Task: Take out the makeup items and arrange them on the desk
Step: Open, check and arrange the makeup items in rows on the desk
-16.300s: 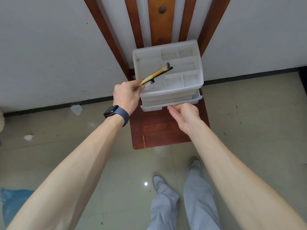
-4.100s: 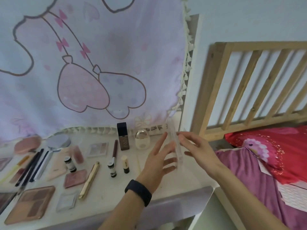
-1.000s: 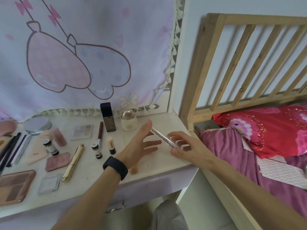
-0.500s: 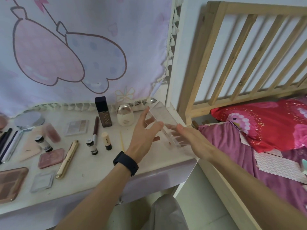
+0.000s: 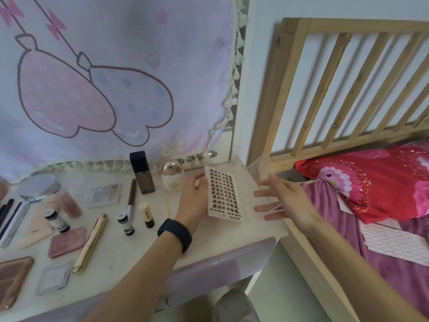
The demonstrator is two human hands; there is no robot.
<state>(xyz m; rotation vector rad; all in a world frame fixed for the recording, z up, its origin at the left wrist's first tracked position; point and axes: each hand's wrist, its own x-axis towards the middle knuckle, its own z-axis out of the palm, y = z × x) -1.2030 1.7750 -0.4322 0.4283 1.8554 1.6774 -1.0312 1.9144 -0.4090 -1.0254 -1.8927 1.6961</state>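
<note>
My left hand grips a white card of false lashes marked XOYO, held tilted just above the right end of the white desk. My right hand is a little to the right, fingers spread, holding the clear plastic cover over the desk's right edge. Card and cover are apart. Many makeup items lie in rows on the desk to the left: a dark foundation bottle, a cream jar, a gold tube, a small concealer stick.
An eyeshadow palette, a round mirror, a pink compact and a brown palette fill the desk's left. A cartoon cloth hangs behind. A wooden bed frame with pink bedding stands right of the desk.
The clear case that both hands held together has come apart. The lash card is now in my left hand and the clear cover has moved right with my right hand.
</note>
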